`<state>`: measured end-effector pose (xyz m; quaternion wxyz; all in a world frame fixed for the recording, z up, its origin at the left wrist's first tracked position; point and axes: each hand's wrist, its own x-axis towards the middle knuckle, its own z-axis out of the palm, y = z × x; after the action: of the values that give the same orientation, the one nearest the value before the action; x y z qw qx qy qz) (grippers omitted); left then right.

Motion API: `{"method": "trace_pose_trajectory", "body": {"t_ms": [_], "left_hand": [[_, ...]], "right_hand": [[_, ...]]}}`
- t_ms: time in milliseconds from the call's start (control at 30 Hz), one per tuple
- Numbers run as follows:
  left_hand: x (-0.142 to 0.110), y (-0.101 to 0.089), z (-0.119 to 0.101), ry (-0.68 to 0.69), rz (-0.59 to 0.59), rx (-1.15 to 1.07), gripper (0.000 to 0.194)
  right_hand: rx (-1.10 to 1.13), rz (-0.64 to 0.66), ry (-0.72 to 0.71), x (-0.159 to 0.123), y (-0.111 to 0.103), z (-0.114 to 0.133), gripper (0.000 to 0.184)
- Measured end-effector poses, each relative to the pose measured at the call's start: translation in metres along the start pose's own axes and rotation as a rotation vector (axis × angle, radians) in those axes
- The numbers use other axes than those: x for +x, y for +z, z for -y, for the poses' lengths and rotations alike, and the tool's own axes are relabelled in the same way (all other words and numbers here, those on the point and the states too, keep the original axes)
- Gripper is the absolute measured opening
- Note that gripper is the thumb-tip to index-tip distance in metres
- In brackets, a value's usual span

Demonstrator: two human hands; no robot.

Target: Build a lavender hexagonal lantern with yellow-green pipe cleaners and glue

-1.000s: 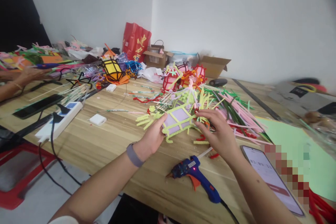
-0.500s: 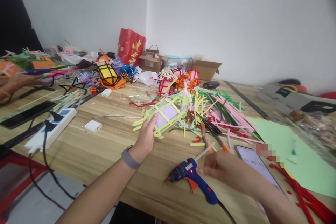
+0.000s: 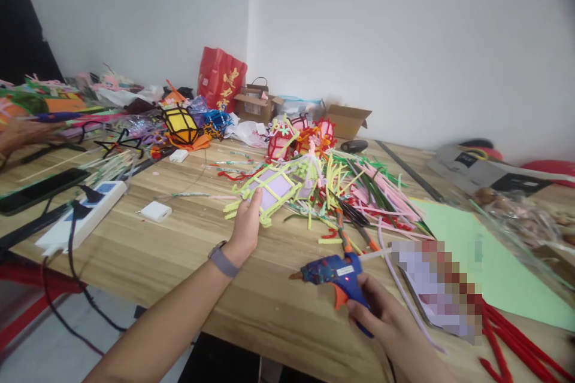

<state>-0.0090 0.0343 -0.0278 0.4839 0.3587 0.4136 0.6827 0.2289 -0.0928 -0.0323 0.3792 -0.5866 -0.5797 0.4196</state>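
Note:
A lantern [image 3: 275, 187] with a yellow-green pipe-cleaner frame and pale lilac panels is gripped in my left hand [image 3: 246, 224], thumb on its near side. It tilts over the middle of the table. My right hand [image 3: 381, 311] wraps round the handle of a blue glue gun [image 3: 330, 269] with an orange trigger. The gun's nozzle points left, and a small red light glows on its body. A clear glue stick [image 3: 377, 253] sticks out of its back. Pliers with orange-and-grey handles [image 3: 344, 231] lie just beyond the gun.
Pipe cleaners [image 3: 386, 191] are heaped behind the lantern, near finished red lanterns [image 3: 281, 145]. At left are a power strip [image 3: 85, 215], a dark phone [image 3: 42, 190] and another person's hand [image 3: 22, 134]. Green card [image 3: 485, 257] and red pipe cleaners [image 3: 516, 329] lie to the right.
My right hand has moved from beside the glue gun onto its handle, and the gun is now lifted and turned. My left hand still holds the lantern. The view has shifted slightly.

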Motion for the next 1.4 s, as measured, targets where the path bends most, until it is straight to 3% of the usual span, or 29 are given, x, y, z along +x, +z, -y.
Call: {"method": "trace_pose_trajectory", "body": {"t_ms": [133,267,433,533,700,900,1167,1267,1400], "left_hand": [[-0.005,0.001,0.0,0.024,0.025,0.065,0.049],[-0.013,0.003,0.0,0.042,0.091,0.09,0.045],[-0.015,0.001,0.004,0.006,0.145,0.148,0.045],[-0.019,0.002,0.0,0.031,0.166,0.139,0.038],[-0.034,0.006,-0.015,-0.023,0.211,0.261,0.037],[-0.042,0.009,-0.015,-0.096,0.244,0.363,0.041],[-0.036,0.008,-0.009,-0.099,0.266,0.225,0.038],[-0.034,0.008,-0.007,-0.122,0.308,0.133,0.034],[-0.033,0.007,-0.005,-0.128,0.378,0.08,0.042]], "right_hand": [[0.532,0.057,-0.015,0.004,-0.002,0.013,0.039],[0.756,0.1,-0.099,0.034,-0.006,0.032,0.024],[0.718,0.073,-0.146,0.072,-0.013,0.032,0.029],[0.713,-0.018,-0.169,0.079,-0.012,0.022,0.025],[0.757,-0.153,-0.175,0.075,-0.002,0.019,0.023],[0.741,-0.126,-0.173,0.07,0.008,0.025,0.025],[0.737,-0.125,-0.147,0.071,0.014,0.016,0.025],[0.71,-0.132,-0.154,0.071,0.012,0.018,0.025],[0.691,-0.137,-0.171,0.069,0.006,0.023,0.025]]}}
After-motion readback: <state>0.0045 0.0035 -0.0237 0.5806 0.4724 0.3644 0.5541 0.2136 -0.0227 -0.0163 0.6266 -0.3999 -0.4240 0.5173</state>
